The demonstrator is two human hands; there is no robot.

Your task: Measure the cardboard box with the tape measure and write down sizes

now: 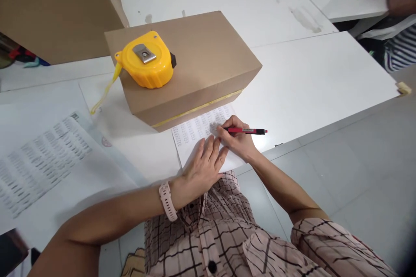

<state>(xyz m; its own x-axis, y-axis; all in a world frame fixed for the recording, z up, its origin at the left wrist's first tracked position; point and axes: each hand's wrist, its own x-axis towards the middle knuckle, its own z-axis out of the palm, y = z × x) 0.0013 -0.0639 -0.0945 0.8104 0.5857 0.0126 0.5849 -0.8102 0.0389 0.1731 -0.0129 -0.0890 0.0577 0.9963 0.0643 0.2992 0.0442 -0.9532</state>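
Note:
My right hand (238, 138) is closed around a red and black pen (245, 130), its tip down at a sheet of paper (190, 138) with rows of small writing. Fingers stretched out, my left hand (204, 164) lies flat on the lower part of that sheet. A pink band circles my left wrist. The sheet's far edge meets a brown cardboard box (201, 56), which hides whatever is beyond. On top of the box rests a yellow tape measure (149, 60) with a metal clip and a yellow strap hanging over the side.
A bigger cardboard box (58, 8) stands at the back left of the white table (308, 78). Printed sheets (48, 160) lie to the left. Far right, another person's striped clothing (403, 47) shows beside a second desk. Tiled floor borders the table's near right edge.

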